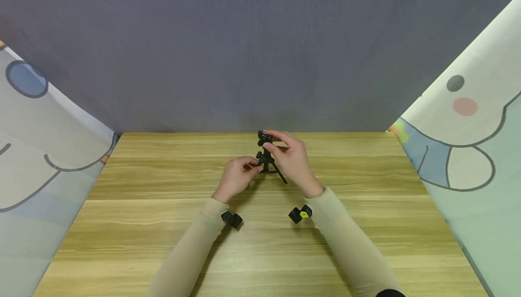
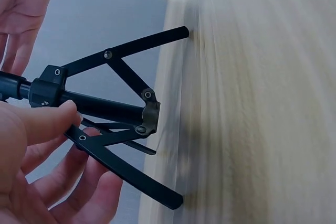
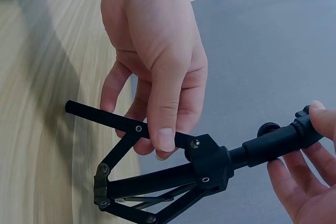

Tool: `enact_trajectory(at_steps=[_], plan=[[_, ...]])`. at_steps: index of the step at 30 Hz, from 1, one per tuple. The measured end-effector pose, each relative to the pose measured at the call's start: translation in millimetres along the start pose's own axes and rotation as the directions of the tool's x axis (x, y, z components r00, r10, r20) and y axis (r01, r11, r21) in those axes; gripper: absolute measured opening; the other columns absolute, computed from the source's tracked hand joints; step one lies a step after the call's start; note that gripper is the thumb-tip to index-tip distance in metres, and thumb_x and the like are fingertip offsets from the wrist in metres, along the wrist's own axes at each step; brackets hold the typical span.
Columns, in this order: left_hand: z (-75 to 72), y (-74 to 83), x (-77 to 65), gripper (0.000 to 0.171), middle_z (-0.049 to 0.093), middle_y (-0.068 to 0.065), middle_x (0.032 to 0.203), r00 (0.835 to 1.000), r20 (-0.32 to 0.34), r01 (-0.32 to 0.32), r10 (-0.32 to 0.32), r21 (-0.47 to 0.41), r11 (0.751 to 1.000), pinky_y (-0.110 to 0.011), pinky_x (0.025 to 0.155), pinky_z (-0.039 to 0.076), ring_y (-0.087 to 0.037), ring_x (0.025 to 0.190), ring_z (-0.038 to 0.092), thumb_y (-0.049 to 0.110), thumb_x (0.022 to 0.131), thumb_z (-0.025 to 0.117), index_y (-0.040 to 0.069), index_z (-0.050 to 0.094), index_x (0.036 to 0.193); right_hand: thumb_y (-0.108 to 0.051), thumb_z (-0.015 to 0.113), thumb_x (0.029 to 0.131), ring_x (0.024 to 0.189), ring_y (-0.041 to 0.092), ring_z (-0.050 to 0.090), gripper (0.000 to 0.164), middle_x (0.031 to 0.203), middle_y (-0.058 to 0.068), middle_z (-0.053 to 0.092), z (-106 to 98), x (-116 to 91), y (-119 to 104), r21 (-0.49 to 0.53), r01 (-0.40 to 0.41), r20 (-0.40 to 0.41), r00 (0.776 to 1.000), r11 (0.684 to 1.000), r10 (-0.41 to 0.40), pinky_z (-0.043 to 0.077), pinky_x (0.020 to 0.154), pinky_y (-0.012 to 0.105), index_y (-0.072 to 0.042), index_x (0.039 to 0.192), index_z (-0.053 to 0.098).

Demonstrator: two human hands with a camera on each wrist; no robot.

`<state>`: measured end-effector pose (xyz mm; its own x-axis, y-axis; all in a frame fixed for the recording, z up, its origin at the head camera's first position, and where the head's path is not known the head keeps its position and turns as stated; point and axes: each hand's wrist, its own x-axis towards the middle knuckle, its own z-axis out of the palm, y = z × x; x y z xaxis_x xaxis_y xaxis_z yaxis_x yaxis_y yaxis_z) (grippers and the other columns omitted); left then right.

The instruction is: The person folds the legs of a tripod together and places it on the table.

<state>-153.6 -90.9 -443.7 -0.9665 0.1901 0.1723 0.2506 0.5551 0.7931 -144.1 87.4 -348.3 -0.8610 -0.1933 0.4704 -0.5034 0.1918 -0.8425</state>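
While your left hand pinches one leg of the small black tripod, your right hand grips its top end. The tripod is between your two hands, upright over the bench, with its legs partly spread and a centre tube running down among them. You have the left thumb on one face of the leg and fingers behind it, parted only by the leg's thickness, near the collar where the legs hinge; the other left fingers curl loosely. Your right thumb and fingers are set around the tripod's head, parted by about its width. A round knob juts from the tube just beside your right fingers. Whether every foot touches the bench, you cannot tell from these views. Behind your wrists are light sleeves, each with a small black camera at the cuff. Beyond your hands rises a grey panel, and cartoon-printed cloth hangs out to either side of them.
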Motion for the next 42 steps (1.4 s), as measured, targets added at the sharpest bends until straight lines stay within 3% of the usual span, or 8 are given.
enact_trajectory(at_steps=[13,21,31,38,42], plan=[[0.7,7.1,-2.5,0.008,0.066,0.0,0.093,0.999,-0.036,-0.028,0.029,0.035,0.999,-0.037,0.073,0.053,-0.016,0.08,0.063,0.015,0.093,0.073,0.009,0.075,0.098,0.003,0.064,0.095,0.1,0.028,0.063,0.026,0.109,0.018,0.065,1.1,2.6,-3.2,-0.014,-0.015,0.01,1.0,1.0,0.016,0.058,0.079,0.033,0.005,0.12,0.064],[3.9,8.6,-2.8,0.01,0.062,-0.001,0.087,0.994,-0.104,-0.042,0.045,0.03,0.999,-0.034,0.065,0.047,-0.016,0.072,0.055,0.016,0.094,0.072,0.007,0.075,0.097,-0.005,0.068,0.095,0.101,0.026,0.062,0.029,0.112,0.014,0.065,4.5,5.2,33.6,-0.047,-0.011,0.001,1.0,0.999,0.011,0.058,0.078,0.036,-0.003,0.123,0.066],[6.9,6.6,-3.7,0.008,0.061,0.0,0.085,0.993,-0.114,-0.022,0.019,-0.031,0.999,-0.035,0.066,0.048,-0.016,0.071,0.056,0.014,0.093,0.072,0.007,0.074,0.095,-0.013,0.068,0.095,0.096,0.019,0.063,0.025,0.109,0.006,0.067,4.8,4.0,38.4,-0.073,0.053,-0.016,0.998,0.996,-0.055,0.059,0.071,0.032,-0.01,0.12,0.068],[11.6,7.6,-4.4,0.01,0.064,0.0,0.092,0.994,-0.104,0.003,-0.012,-0.089,0.996,-0.036,0.077,0.054,-0.019,0.091,0.064,0.015,0.095,0.071,0.006,0.074,0.097,-0.011,0.067,0.096,0.097,0.018,0.063,0.024,0.112,0.005,0.067,3.6,3.5,36.0,-0.109,0.039,-0.022,0.999,0.993,-0.042,0.058,0.07,0.031,-0.009,0.12,0.067],[13.5,7.7,-4.9,0.009,0.064,0.001,0.091,0.994,-0.107,0.018,-0.029,-0.1,0.995,-0.037,0.079,0.054,-0.02,0.094,0.065,0.015,0.094,0.071,0.007,0.073,0.096,-0.01,0.067,0.096,0.096,0.019,0.063,0.023,0.111,0.005,0.067,3.2,3.3,35.7,-0.114,0.031,-0.02,0.999,0.993,-0.033,0.058,0.069,0.032,-0.009,0.12,0.068]])
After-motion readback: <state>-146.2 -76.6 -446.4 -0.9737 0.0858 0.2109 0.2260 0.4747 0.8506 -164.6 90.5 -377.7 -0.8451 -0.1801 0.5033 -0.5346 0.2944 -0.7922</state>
